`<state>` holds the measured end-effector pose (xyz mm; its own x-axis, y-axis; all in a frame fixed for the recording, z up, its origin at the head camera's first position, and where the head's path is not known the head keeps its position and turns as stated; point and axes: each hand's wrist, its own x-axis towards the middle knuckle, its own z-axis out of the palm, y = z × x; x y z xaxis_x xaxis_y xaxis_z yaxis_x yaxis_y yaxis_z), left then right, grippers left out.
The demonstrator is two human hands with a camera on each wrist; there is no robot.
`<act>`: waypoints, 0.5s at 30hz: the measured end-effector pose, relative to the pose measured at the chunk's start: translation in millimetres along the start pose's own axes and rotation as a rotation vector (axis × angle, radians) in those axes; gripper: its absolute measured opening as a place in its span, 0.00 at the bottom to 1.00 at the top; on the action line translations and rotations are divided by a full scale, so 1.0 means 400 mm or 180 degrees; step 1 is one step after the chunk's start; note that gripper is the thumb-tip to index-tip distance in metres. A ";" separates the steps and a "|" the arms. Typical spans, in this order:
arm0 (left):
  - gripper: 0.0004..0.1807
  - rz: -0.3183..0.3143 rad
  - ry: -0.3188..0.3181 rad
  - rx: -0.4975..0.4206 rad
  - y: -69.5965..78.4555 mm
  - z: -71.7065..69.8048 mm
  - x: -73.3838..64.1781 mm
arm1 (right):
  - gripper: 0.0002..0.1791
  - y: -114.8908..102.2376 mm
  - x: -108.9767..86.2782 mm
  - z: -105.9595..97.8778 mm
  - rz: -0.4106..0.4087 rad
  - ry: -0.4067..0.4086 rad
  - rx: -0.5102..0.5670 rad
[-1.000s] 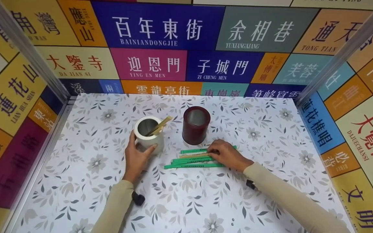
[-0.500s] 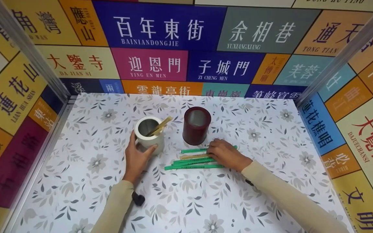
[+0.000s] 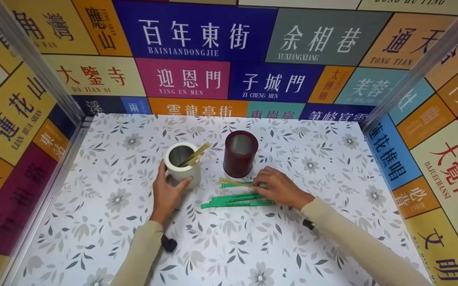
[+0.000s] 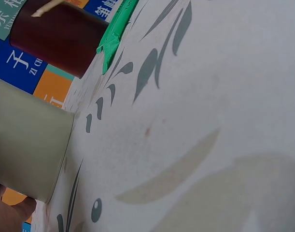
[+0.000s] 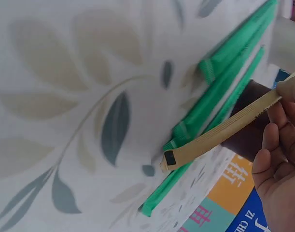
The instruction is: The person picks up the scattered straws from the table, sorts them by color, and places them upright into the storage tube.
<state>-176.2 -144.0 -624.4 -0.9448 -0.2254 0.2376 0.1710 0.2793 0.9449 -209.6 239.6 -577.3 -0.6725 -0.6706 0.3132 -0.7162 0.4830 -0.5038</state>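
Note:
My left hand [image 3: 169, 196] grips the side of a white cup [image 3: 187, 174], thumb in front; flat tan sticks [image 3: 198, 153] lean out of its rim. In my right hand [image 3: 278, 187] a flat tan bamboo-looking stick [image 5: 215, 140] is pinched between thumb and fingers. A dark square marks its free end. It overlaps one long green packet [image 3: 229, 185] in the head view. Nearer to me lie several more green packets [image 3: 239, 200] with dark print, side by side on the table.
Behind the packets stands a dark red cup [image 3: 239, 161], right of the white one. The table [image 3: 213, 246] has a leaf-print cover. Walls of coloured sign panels [image 3: 197, 31] enclose its back and both sides.
The tan stick has been lifted from among the green packets, its left end now farther back, over the rear packet. My left hand and the white cup stay put.

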 end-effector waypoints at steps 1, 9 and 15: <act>0.59 0.0005 0.0009 0.0006 0.000 -0.001 0.000 | 0.04 -0.005 0.002 -0.002 0.0034 0.0022 0.0106; 0.59 0.0014 0.0032 0.0005 0.000 -0.001 0.000 | 0.04 -0.049 0.027 -0.019 0.0315 0.0237 0.0838; 0.59 0.0001 0.0054 0.0109 0.003 0.000 -0.001 | 0.04 -0.084 0.056 -0.031 0.0463 0.0489 0.1256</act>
<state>-175.6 -143.3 -623.3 -0.9399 -0.2411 0.2419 0.1613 0.3111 0.9366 -202.9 215.4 -543.2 -0.8023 -0.5056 0.3173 -0.5061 0.2943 -0.8107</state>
